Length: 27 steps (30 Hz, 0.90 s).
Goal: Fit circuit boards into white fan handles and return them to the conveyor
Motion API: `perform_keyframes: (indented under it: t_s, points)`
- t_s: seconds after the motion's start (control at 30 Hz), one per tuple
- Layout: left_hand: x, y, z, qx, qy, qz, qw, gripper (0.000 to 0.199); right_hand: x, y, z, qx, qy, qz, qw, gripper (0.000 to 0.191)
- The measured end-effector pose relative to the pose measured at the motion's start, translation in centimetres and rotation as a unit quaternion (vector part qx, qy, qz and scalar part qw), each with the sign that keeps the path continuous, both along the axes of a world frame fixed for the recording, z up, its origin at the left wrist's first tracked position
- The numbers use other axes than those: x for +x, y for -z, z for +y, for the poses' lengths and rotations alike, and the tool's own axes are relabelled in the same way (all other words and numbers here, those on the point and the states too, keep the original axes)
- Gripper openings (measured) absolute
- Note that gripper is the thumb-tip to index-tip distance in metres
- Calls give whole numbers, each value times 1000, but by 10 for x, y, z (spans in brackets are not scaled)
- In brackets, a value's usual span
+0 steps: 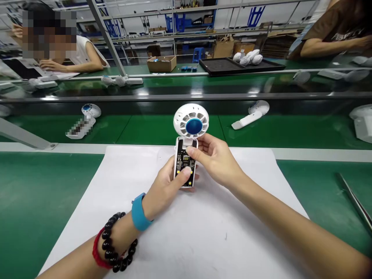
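Looking down from head height, a green worktop (35,201) carries a white sheet (186,232) laid in front of the person; beyond the sheet runs a dark green conveyor belt (162,130); on it lie a second white fan with a blue centre (87,118) to the left and a third white fan (251,114), face down, to the right; a white part (362,122) shows at the far right edge; a thin metal rod (356,201) lies on the worktop to the right of the sheet, well apart from the hands; across the belt, two other people rest their arms on the far worktop, with a black tray (226,66) holding white wrapped items and a cardboard box (162,63) between them; nothing stands between the camera and the hands.

Held upright above the middle of the sheet is a small handheld fan (188,139); its round white grille has a blue hub; its handle is open at the front, showing a dark circuit board with a small lit display; the left hand (167,186), wearing a blue band and bead bracelets at the wrist, wraps the handle from below, thumb pressed on the lower board; the right hand (216,157) pinches the handle's upper right side, fingers closed narrowly on it.
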State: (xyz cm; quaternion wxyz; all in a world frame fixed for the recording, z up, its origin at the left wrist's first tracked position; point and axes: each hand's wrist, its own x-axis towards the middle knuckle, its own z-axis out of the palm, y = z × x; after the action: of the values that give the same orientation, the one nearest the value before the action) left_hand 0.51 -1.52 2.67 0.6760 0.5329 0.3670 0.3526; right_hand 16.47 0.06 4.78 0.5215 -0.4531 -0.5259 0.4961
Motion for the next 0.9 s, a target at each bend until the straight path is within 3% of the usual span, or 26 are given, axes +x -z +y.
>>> perform_keyframes:
  t_s: [0.2,0.37,0.5,0.67,0.9]
  points:
    - [1,-2,6,-71,60,-18,996,52,6,4,6,-46,-7,10,999,27]
    - [1,0,7,-92,44,-8,995,56,4,6,5,-54,-12,17,998,30]
    - [0,2,6,-85,50,5,995,52,1,10,4,-45,-32,2,998,31]
    - [0,4,5,-74,59,29,995,54,-1,15,2,-14,2,-45,999,24]
    - [3,1,2,-62,45,52,996,51,-2,17,0,20,5,-21,1000,24]
